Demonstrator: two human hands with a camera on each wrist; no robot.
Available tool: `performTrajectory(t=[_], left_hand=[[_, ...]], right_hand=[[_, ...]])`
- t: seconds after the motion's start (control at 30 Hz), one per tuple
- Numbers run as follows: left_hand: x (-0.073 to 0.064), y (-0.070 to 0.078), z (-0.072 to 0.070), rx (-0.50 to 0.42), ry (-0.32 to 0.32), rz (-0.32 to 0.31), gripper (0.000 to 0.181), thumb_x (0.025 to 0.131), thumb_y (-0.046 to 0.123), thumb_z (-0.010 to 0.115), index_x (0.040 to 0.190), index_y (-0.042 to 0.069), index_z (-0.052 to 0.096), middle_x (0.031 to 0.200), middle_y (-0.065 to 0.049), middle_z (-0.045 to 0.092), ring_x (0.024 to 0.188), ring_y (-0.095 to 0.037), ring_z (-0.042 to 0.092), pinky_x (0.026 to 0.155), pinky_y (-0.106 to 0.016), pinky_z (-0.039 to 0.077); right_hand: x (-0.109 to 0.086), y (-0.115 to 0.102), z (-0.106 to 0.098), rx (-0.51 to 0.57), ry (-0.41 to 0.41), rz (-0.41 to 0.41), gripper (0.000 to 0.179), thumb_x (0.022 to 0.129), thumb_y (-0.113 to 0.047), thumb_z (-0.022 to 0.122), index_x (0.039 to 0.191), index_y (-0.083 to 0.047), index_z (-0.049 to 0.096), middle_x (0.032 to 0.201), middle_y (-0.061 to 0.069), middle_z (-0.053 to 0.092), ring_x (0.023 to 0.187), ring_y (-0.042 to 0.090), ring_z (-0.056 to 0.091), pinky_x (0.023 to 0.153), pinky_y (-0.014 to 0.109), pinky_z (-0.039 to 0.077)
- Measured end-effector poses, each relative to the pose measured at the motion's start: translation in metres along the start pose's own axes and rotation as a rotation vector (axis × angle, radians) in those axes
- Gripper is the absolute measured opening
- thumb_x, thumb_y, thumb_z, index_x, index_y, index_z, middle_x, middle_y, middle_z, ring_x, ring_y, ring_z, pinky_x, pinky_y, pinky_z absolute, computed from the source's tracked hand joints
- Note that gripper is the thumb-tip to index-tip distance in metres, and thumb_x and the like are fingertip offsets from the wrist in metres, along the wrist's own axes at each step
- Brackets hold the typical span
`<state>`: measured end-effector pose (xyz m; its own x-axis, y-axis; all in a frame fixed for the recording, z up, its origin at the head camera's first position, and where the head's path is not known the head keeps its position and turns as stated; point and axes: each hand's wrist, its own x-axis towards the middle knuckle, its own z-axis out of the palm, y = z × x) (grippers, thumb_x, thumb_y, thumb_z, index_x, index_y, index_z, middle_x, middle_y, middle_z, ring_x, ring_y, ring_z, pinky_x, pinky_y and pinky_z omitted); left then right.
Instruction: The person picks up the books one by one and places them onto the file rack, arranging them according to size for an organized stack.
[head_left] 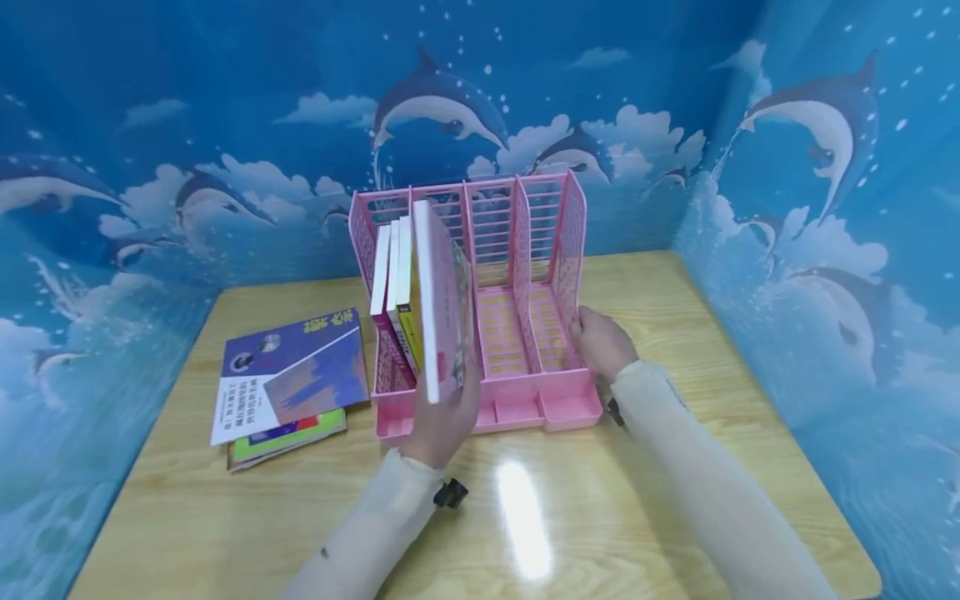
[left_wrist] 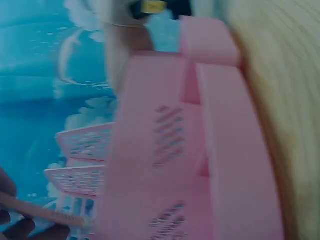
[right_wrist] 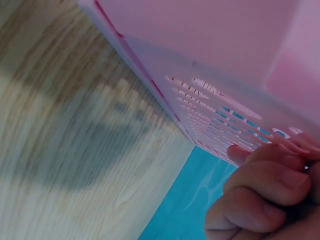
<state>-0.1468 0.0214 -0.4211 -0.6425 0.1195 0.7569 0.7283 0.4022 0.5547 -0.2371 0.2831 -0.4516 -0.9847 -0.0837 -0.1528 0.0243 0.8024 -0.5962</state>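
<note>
A pink book rack with several upright compartments stands on the table. My left hand grips the lower part of a thin book with a pale pink cover. That book is upright in front of the second compartment from the left; whether its bottom touches the rack is hidden. In the left wrist view, fingers pinch the book at the lower left. Several books stand in the leftmost compartment. My right hand holds the rack's right side wall, its fingers curled in the right wrist view.
Left of the rack lies a small stack of books, with a purple and white book over a green one. A front trough runs along the rack's base. Blue dolphin-printed walls enclose the wooden table.
</note>
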Motion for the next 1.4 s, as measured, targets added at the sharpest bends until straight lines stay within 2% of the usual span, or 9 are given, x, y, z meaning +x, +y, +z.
performTrajectory(t=[0.07, 0.17, 0.33, 0.47, 0.6, 0.7, 0.83, 1.13, 1.4], left_hand=[[0.000, -0.012, 0.007, 0.013, -0.031, -0.026, 0.059, 0.099, -0.012, 0.050, 0.154, -0.004, 0.032, 0.138, -0.023, 0.052, 0.106, -0.025, 0.063, 0.090, -0.031, 0.059], [0.003, -0.023, 0.018, -0.053, -0.021, -0.207, 0.067, 0.100, -0.009, 0.051, 0.160, 0.002, 0.024, 0.113, -0.018, 0.054, 0.071, -0.014, 0.051, 0.058, -0.023, 0.052], [0.012, -0.029, 0.029, -0.033, -0.091, -0.397, 0.053, 0.099, -0.008, 0.053, 0.149, -0.003, 0.037, 0.102, -0.018, 0.056, 0.078, -0.025, 0.059, 0.068, -0.035, 0.059], [0.025, -0.031, 0.028, 0.007, -0.210, -0.426, 0.062, 0.100, -0.006, 0.056, 0.156, 0.009, 0.037, 0.131, -0.019, 0.061, 0.099, -0.033, 0.066, 0.081, -0.042, 0.062], [0.035, -0.035, 0.024, -0.044, -0.371, -0.493, 0.093, 0.100, 0.001, 0.062, 0.166, 0.037, 0.008, 0.164, -0.010, 0.038, 0.102, -0.034, 0.069, 0.077, -0.042, 0.063], [0.035, -0.040, 0.022, -0.060, -0.487, -0.558, 0.103, 0.096, 0.002, 0.066, 0.166, 0.036, -0.002, 0.168, -0.013, 0.030, 0.102, -0.036, 0.069, 0.078, -0.042, 0.063], [0.030, -0.045, 0.020, 0.046, -0.553, -0.563, 0.105, 0.091, 0.001, 0.068, 0.167, 0.024, -0.002, 0.164, -0.016, 0.033, 0.131, -0.035, 0.054, 0.107, -0.047, 0.052], [0.020, -0.048, 0.022, 0.191, -0.438, -0.548, 0.096, 0.090, 0.012, 0.076, 0.166, 0.011, 0.017, 0.135, -0.011, 0.055, 0.089, -0.019, 0.062, 0.075, -0.035, 0.059], [0.014, -0.045, 0.023, 0.315, -0.432, -0.497, 0.095, 0.091, 0.019, 0.075, 0.165, 0.006, 0.017, 0.149, -0.019, 0.050, 0.117, -0.035, 0.061, 0.101, -0.049, 0.055]], right_hand=[[0.000, -0.001, -0.002, -0.008, 0.004, -0.008, 0.046, 0.112, -0.031, 0.033, 0.140, 0.000, 0.054, 0.084, 0.011, 0.062, 0.067, 0.024, 0.057, 0.063, 0.038, 0.052], [-0.001, -0.001, -0.007, -0.034, 0.019, -0.014, 0.046, 0.113, -0.030, 0.032, 0.138, 0.001, 0.055, 0.087, 0.013, 0.064, 0.069, 0.024, 0.059, 0.065, 0.040, 0.053], [-0.002, 0.001, -0.013, -0.028, 0.016, 0.010, 0.049, 0.112, -0.032, 0.031, 0.142, 0.000, 0.053, 0.100, 0.017, 0.070, 0.081, 0.029, 0.066, 0.077, 0.047, 0.057], [-0.002, 0.001, -0.013, -0.012, 0.014, 0.014, 0.050, 0.112, -0.034, 0.033, 0.146, -0.002, 0.051, 0.111, 0.018, 0.071, 0.092, 0.032, 0.068, 0.086, 0.052, 0.057], [-0.004, 0.002, -0.013, -0.009, 0.022, 0.008, 0.050, 0.112, -0.032, 0.034, 0.146, 0.000, 0.051, 0.107, 0.018, 0.071, 0.086, 0.031, 0.068, 0.081, 0.050, 0.058], [-0.005, 0.003, -0.011, 0.003, 0.007, 0.013, 0.050, 0.112, -0.032, 0.033, 0.147, 0.000, 0.049, 0.094, 0.016, 0.069, 0.074, 0.027, 0.064, 0.070, 0.044, 0.057], [-0.005, 0.004, -0.007, 0.021, 0.001, 0.019, 0.050, 0.112, -0.033, 0.033, 0.148, -0.001, 0.049, 0.094, 0.014, 0.069, 0.074, 0.025, 0.063, 0.072, 0.044, 0.057], [-0.004, 0.001, -0.001, 0.026, -0.005, 0.025, 0.051, 0.112, -0.034, 0.034, 0.150, -0.003, 0.048, 0.104, 0.014, 0.072, 0.087, 0.028, 0.069, 0.088, 0.051, 0.057], [-0.001, 0.002, 0.002, -0.002, 0.002, 0.017, 0.049, 0.112, -0.032, 0.034, 0.146, -0.002, 0.051, 0.103, 0.015, 0.072, 0.087, 0.028, 0.069, 0.088, 0.053, 0.056]])
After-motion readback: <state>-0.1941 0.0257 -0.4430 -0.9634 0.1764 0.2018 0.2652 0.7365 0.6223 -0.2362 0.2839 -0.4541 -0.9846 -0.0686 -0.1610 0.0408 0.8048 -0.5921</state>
